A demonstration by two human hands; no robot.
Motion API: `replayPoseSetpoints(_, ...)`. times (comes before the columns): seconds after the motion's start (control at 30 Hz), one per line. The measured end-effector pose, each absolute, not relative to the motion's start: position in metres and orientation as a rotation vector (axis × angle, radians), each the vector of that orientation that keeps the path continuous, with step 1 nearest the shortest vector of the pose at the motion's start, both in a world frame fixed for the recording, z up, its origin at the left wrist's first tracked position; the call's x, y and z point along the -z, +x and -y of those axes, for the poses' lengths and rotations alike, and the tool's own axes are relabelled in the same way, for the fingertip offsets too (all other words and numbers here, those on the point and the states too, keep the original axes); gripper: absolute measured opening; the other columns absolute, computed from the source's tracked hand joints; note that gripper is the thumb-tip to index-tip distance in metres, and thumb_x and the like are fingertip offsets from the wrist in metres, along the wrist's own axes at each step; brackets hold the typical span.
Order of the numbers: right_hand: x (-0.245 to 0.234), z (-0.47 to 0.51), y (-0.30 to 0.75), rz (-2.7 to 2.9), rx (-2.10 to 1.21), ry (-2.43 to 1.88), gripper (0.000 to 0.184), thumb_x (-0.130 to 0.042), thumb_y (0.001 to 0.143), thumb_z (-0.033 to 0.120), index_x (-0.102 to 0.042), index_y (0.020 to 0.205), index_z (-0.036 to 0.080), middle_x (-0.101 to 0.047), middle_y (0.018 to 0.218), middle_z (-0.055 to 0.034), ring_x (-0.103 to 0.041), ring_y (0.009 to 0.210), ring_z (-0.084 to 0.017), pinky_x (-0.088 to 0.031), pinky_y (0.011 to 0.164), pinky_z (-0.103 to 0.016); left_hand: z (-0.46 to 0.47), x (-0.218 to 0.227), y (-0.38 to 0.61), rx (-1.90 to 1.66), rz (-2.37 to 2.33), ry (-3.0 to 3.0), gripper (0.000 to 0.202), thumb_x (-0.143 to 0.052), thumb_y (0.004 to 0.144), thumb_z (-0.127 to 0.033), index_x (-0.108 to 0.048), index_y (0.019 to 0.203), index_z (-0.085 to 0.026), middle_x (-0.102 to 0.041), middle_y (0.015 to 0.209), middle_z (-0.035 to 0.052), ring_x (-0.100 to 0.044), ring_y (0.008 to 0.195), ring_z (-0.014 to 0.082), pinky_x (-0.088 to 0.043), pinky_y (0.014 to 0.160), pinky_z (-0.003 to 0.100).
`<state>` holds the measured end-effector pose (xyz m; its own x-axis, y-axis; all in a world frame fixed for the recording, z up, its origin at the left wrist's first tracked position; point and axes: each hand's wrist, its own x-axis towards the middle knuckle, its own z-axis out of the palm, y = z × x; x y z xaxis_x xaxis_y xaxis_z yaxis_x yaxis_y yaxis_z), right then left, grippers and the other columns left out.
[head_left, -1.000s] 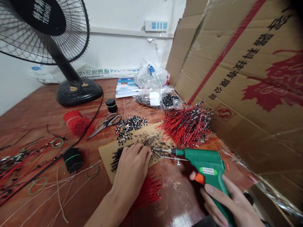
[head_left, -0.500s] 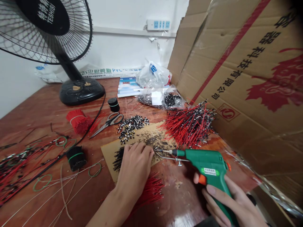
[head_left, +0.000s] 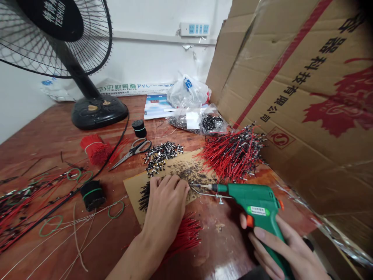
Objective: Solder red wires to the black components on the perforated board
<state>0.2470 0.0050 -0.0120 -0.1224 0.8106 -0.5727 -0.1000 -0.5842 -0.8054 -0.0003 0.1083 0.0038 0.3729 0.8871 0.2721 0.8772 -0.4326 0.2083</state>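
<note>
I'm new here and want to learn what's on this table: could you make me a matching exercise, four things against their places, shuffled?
Things
1. Green soldering gun
2. Scissors
3. Electric fan
4. Socket strip

Places
A. Lying beside the banded red wire bundle
B. On the white wall
C. In the person's right hand
D. Standing on a round black base

Pairs: 1-C, 2-A, 3-D, 4-B
</note>
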Motion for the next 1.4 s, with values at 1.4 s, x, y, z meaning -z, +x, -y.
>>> replayPoseSetpoints(1.4,0.0074,-0.0017,0.2472,0.856,-1.756,-1.547,0.055,-0.056,0.083,0.058,-0.038,0.107,0.012,-0.038,0.052,0.0047,-0.036,0.042,0.002,-0.037,0.045,-0.010,-0.1081,-0.0032,0.0005,-0.546,-1.671,2.631,0.016,-0.050,0.096,-0.023,-0.063,0.086,-0.021,-0.061,0.086,-0.0004,-0.051,0.086,0.0190,-0.024,0.082,0.038)
